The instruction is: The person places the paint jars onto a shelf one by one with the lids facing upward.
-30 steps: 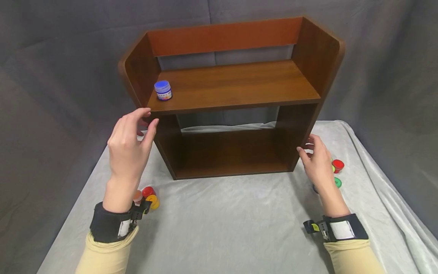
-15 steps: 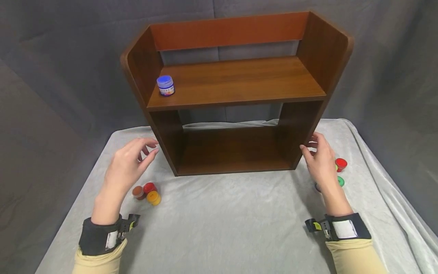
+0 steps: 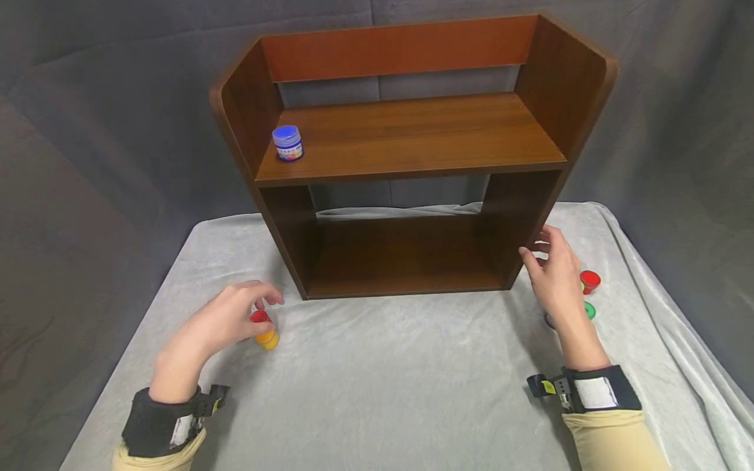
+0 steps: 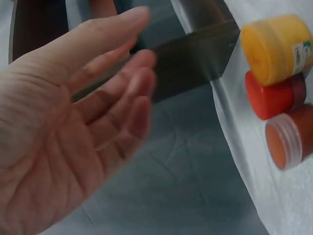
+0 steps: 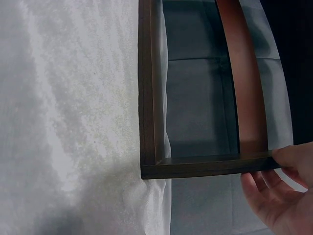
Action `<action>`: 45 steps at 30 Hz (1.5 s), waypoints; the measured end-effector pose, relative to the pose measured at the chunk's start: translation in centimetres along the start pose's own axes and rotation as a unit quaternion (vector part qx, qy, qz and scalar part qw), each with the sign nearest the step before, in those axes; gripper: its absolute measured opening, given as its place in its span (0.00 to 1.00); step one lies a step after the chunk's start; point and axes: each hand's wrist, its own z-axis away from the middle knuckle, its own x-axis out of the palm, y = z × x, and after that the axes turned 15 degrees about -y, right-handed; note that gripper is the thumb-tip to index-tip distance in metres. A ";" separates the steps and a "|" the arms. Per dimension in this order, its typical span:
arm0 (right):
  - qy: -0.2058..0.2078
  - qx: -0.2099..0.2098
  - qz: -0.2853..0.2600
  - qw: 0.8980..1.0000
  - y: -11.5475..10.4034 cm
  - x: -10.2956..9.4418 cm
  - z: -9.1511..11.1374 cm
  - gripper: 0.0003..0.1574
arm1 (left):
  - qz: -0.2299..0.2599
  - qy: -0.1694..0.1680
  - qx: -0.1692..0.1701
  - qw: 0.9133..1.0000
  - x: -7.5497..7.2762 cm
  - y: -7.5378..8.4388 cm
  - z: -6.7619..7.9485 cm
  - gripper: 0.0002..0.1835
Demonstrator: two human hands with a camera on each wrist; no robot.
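Observation:
A two-tier dark brown wooden shelf [image 3: 412,134] stands on the table. My right hand [image 3: 556,275] holds its right side panel, thumb at the front edge and fingers round the outer face. Low at the left, my left hand [image 3: 226,320] hovers with loosely bent fingers over small paint jars, holding nothing. Of these, a yellow jar [image 3: 268,339] and a red jar [image 3: 260,316] show beside the thumb. An orange-brown jar [image 4: 288,141] appears in the left wrist view and is hidden by the hand from the head. One blue jar [image 3: 288,144] sits at the left end of the upper board.
Right of the right hand are another red jar [image 3: 590,281], a green-lidded jar [image 3: 590,310] and a dark one [image 3: 550,320] partly behind the wrist. Grey cloth [image 3: 400,379] covers the table, and a grey curtain [image 3: 106,131] hangs behind.
My left hand has come down from beside the upper board to the jars at the left. The right hand keeps its hold on the side panel. The head view has shifted slightly.

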 end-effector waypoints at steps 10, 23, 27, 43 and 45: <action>-0.006 0.003 -0.004 1.000 0.1 0.0 0.0 0.29 | -0.066 -0.052 0.042 0.996 2.0 -0.1 -0.3 0.19; -0.013 0.007 -0.005 1.000 -0.2 -0.1 0.1 0.30 | -0.095 -0.036 0.053 0.993 3.4 -0.9 -0.3 0.24; -0.011 0.004 -0.005 1.000 -0.2 -0.1 0.1 0.29 | -0.105 -0.022 0.064 0.992 3.7 -1.2 -0.4 0.23; -0.004 -0.001 -0.004 1.000 0.1 -0.1 -0.1 0.29 | -0.072 -0.024 0.061 0.995 3.2 -1.4 -0.8 0.19; -0.006 0.001 -0.004 1.000 0.0 -0.2 -0.1 0.29 | -0.062 -0.028 0.058 0.996 3.1 -1.3 -1.0 0.16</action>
